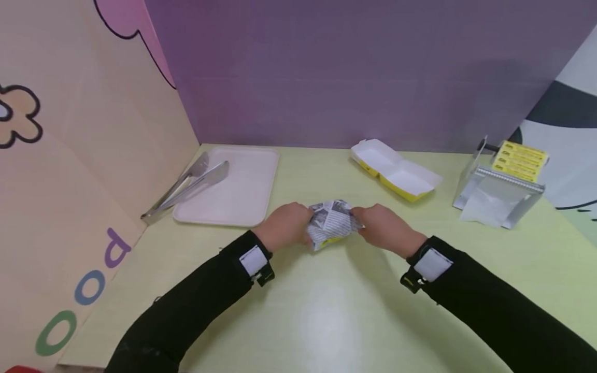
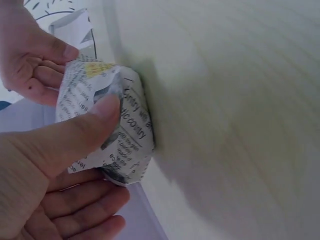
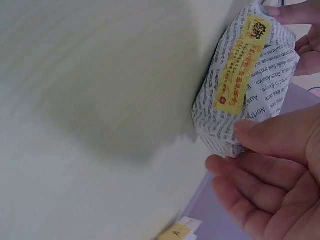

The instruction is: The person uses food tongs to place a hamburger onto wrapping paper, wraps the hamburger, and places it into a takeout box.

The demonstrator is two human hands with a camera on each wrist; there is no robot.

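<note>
Both hands hold a small packet (image 1: 333,221) wrapped in newsprint-patterned paper, close over the table. My left hand (image 1: 286,226) pinches its left end; in the left wrist view the thumb lies on top of the paper with the fingers beneath. At the opposite end, my right hand (image 1: 388,229) pinches a corner between thumb and forefinger, its other fingers curled loosely below. A yellow label (image 3: 242,67) with dark and red print runs along the side of the wrapper in the right wrist view. The paper hides what is inside.
A pale tray (image 1: 242,186) stands at the back left, with metal tongs (image 1: 186,189) lying across its left edge. Behind the packet is an opened white-and-yellow takeaway box (image 1: 396,171). To the right stands a metal holder (image 1: 501,189) with white paper and a yellow-printed piece. Walls enclose the table's back and left.
</note>
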